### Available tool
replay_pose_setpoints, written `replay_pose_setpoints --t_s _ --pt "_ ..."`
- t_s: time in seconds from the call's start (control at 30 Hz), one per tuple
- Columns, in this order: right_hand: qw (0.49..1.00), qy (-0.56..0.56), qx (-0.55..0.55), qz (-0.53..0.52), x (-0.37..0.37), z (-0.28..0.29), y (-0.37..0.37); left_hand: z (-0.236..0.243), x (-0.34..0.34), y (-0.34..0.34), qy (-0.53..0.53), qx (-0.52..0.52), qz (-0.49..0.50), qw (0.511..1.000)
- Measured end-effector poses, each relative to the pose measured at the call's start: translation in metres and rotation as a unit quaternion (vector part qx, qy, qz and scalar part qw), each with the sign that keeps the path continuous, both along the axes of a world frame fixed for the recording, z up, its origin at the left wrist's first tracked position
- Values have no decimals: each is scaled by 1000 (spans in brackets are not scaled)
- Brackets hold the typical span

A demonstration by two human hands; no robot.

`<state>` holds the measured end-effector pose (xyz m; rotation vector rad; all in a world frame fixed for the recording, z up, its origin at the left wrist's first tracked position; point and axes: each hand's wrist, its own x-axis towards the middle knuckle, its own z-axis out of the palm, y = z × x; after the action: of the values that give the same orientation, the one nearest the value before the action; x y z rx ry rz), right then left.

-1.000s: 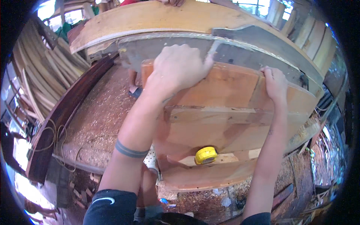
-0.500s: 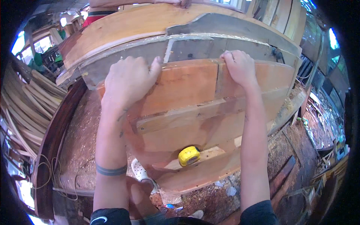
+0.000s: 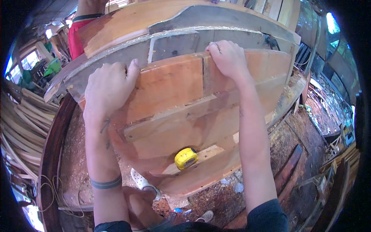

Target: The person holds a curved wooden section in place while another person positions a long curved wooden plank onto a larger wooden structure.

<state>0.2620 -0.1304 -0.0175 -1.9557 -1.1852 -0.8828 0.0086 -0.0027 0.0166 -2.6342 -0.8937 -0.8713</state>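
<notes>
A curved, orange-brown wooden panel [image 3: 170,81] with cross battens leans in front of me. My left hand [image 3: 108,87] is closed over its top edge near the left end, thumb lying along the rim. Right of the panel's middle, my right hand [image 3: 228,58] grips the same edge, its fingers curled over the far side and partly hidden. Low on the panel, a yellow tape measure [image 3: 186,158] rests on a batten, between my forearms. Just behind the top edge stands a grey-faced board [image 3: 174,44] with a rough, splintered rim.
Beyond the grey board rises a curved wooden board [image 3: 127,27], with a person in red [image 3: 77,36] behind it. Bent wood strips [image 3: 27,131] are stacked at left, beside a dark curved beam [image 3: 58,143]. Sawdust and scraps cover the floor [image 3: 216,205].
The whole view has shifted, so the panel, tape measure and my hands sit further left and higher. Both hands keep their hold. The person in red shows more at the far left.
</notes>
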Motion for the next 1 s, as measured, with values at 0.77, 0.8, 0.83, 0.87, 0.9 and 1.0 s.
replay_pose_setpoints --t_s 0.77,0.8,0.83,0.87,0.9,1.0 --pt "1000 -6 2 -9 4 -1 2 2 1 -2 4 -3 3 1000" --pt "1000 -6 2 -9 4 -1 3 2 1 -2 4 -4 2 1000" --pt "1000 -5 1 -8 4 -1 3 2 1 -1 6 -4 5 1000" --pt "1000 -5 -1 -8 4 -1 2 2 1 -1 8 -5 7 1000" --pt "1000 -6 -1 -9 4 -1 2 1 1 1 7 -5 5 1000" --pt "1000 -14 10 -11 4 0 2 -1 2 3 -17 30 -6 999"
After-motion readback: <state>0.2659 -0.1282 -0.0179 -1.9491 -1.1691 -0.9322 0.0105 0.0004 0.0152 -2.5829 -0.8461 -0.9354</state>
